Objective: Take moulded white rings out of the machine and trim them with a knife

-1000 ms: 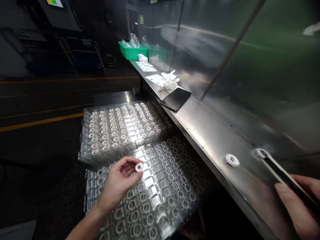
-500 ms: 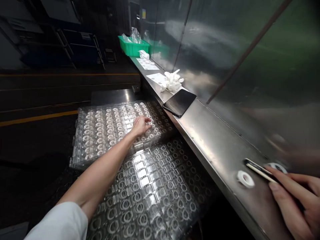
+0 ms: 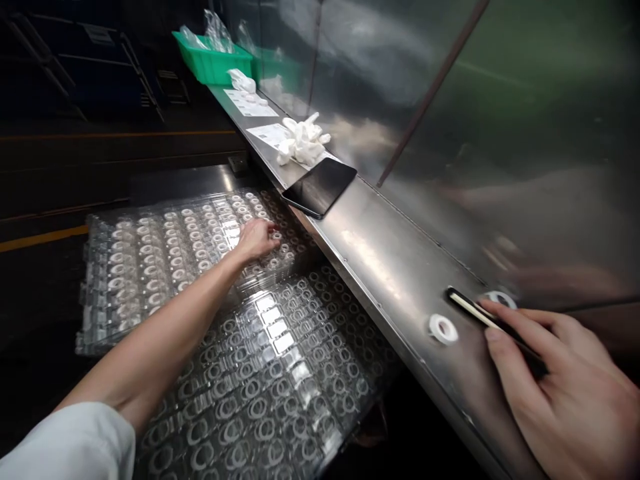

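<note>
My left hand [image 3: 259, 240] reaches onto a clear plastic tray [image 3: 165, 257] filled with rows of white rings. Its fingers are pinched at one of the rings near the tray's right side; what they hold is too small to tell. My right hand [image 3: 555, 373], above the metal ledge [image 3: 370, 247], grips a dark, slim tool with a pale strip [image 3: 470, 308] between thumb and fingers. Left of that tool, a white ring [image 3: 443, 329] lies on the ledge. Another round piece [image 3: 501, 300] is partly hidden behind the fingers.
A second clear tray [image 3: 270, 393] with ring-shaped pockets lies nearer me. Along the ledge are a black phone [image 3: 321, 187], crumpled white gloves [image 3: 305, 140], paper sheets [image 3: 250, 103] and a green bin [image 3: 215, 65] with clear bags. A metal wall rises behind.
The view has shifted, so everything appears further left, and more of my right hand shows. My left hand stays at the same part of the ring-filled tray. The right hand still grips the tool.
</note>
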The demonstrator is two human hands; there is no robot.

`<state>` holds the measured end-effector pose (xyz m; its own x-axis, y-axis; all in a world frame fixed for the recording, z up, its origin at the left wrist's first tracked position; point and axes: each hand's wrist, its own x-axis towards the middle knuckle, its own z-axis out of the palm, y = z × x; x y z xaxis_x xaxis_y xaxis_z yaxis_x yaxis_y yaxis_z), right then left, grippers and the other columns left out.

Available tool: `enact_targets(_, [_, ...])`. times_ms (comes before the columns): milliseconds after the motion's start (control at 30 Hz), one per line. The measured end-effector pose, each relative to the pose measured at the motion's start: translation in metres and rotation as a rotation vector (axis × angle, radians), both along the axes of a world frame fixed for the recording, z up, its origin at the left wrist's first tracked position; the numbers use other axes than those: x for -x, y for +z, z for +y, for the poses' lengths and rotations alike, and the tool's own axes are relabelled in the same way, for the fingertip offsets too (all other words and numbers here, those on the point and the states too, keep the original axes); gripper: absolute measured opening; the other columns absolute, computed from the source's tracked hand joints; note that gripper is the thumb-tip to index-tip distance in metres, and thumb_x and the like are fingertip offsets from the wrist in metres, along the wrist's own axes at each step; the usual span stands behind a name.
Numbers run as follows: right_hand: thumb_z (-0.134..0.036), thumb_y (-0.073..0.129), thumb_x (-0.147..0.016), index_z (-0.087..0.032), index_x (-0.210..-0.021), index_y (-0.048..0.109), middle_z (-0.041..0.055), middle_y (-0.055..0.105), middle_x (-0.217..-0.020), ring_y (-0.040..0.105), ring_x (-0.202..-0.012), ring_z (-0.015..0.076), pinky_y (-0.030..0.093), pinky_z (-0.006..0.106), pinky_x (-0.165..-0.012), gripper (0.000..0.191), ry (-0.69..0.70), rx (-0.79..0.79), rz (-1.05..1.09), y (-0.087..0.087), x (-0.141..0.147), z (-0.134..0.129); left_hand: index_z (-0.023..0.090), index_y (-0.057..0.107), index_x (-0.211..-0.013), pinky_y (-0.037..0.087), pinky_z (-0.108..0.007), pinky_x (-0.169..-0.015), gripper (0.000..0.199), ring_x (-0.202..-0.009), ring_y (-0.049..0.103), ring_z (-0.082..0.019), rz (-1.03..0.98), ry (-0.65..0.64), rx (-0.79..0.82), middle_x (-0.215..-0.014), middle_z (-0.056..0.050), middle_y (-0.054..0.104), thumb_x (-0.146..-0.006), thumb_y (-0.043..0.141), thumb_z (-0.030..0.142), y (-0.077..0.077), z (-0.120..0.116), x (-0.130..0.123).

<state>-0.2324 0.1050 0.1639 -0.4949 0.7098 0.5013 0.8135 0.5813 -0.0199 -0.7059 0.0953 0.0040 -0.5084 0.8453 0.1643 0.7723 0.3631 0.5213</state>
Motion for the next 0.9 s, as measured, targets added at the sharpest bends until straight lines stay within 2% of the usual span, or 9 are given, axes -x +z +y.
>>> enact_targets(100, [-0.044,0.045,-0.100,-0.019,-0.122,0.070,0.0084,0.067,-0.112,0.064,-0.101,0.0273,0.051,0.046,-0.090,0.041,0.010,0.070,0.025,0.010,0.009,-0.010,0.015,0.079,-0.103,0.045,-0.062,-0.103,0.033,-0.105,0.062,-0.041,-0.006,0.004,-0.154,-0.095,-0.013,0.073,-0.073,0.077,0.027,0.012,-0.018,-0.022])
enact_targets(200, [-0.038,0.048,-0.100,-0.019,-0.123,0.070,0.0106,0.066,-0.112,0.062,-0.102,0.0277,0.050,0.046,-0.093,0.037,0.015,0.109,0.074,0.015,0.016,-0.015,0.023,0.075,-0.102,0.053,-0.045,-0.095,0.022,-0.091,0.065,-0.027,-0.084,-0.024,-0.403,-0.095,-0.003,0.072,-0.088,0.067,0.039,0.050,-0.055,-0.081])
enact_targets(267, [-0.033,0.048,-0.099,-0.019,-0.124,0.070,0.0111,0.066,-0.113,0.061,-0.103,0.0277,0.050,0.047,-0.093,0.035,0.002,0.132,0.075,0.016,0.019,-0.016,0.027,0.075,-0.102,0.056,-0.038,-0.082,0.016,-0.090,0.068,-0.023,-0.175,-0.147,-0.604,-0.098,0.000,0.074,-0.091,0.072,0.038,0.089,-0.081,-0.135])
enact_targets(333, [-0.030,0.049,-0.099,-0.018,-0.124,0.070,0.0110,0.065,-0.113,0.060,-0.104,0.0272,0.049,0.047,-0.094,0.035,0.001,0.146,0.079,0.017,0.021,-0.018,0.028,0.074,-0.105,0.054,-0.037,-0.074,0.017,-0.089,0.067,-0.023,-0.175,-0.378,-0.720,-0.096,-0.001,0.072,-0.089,0.076,0.033,0.126,-0.098,-0.187])
enact_targets(433, [-0.027,0.048,-0.100,-0.016,-0.126,0.069,0.0108,0.064,-0.112,0.059,-0.103,0.0266,0.048,0.048,-0.096,0.035,0.002,0.149,0.088,0.017,0.023,-0.019,0.020,0.068,-0.120,0.049,-0.047,-0.077,0.039,-0.094,0.059,-0.029,0.013,-0.601,-0.604,-0.105,-0.010,0.066,-0.090,0.074,0.044,0.159,-0.094,-0.239])
enact_targets(500, [-0.025,0.048,-0.100,-0.016,-0.128,0.068,0.0107,0.064,-0.112,0.058,-0.104,0.0261,0.048,0.048,-0.096,0.035,0.011,0.163,0.093,0.017,0.023,-0.020,0.021,0.068,-0.118,0.045,-0.048,-0.075,0.034,-0.092,0.056,-0.030,0.093,-0.680,-0.490,-0.105,-0.011,0.065,-0.094,0.067,0.046,0.164,-0.081,-0.251])
enact_targets(567, [-0.025,0.048,-0.101,-0.016,-0.128,0.068,0.0103,0.063,-0.114,0.058,-0.105,0.0253,0.048,0.047,-0.097,0.035,0.018,0.171,0.110,0.016,0.022,-0.022,0.026,0.069,-0.110,0.043,-0.045,-0.072,0.022,-0.089,0.057,-0.028,0.078,-0.709,-0.457,-0.101,-0.007,0.065,-0.096,0.064,0.043,0.160,-0.071,-0.251])
enact_targets(700, [-0.026,0.049,-0.102,-0.018,-0.126,0.070,0.0102,0.064,-0.113,0.058,-0.103,0.0251,0.048,0.047,-0.096,0.033,0.004,0.142,0.126,0.015,0.022,-0.023,0.028,0.071,-0.110,0.048,-0.042,-0.074,0.021,-0.090,0.063,-0.025,-0.044,-0.641,-0.602,-0.100,-0.004,0.069,-0.093,0.072,0.040,0.150,-0.070,-0.248])
enact_targets(900, [-0.024,0.045,-0.103,-0.018,-0.129,0.068,0.0117,0.065,-0.115,0.058,-0.104,0.0272,0.047,0.045,-0.090,0.035,-0.010,0.174,0.014,0.020,0.026,-0.023,0.028,0.072,-0.117,0.055,-0.027,-0.074,0.032,-0.084,0.067,-0.014,-0.282,-0.626,-0.715,-0.101,0.001,0.073,-0.086,0.081,0.023,0.159,-0.085,-0.259])
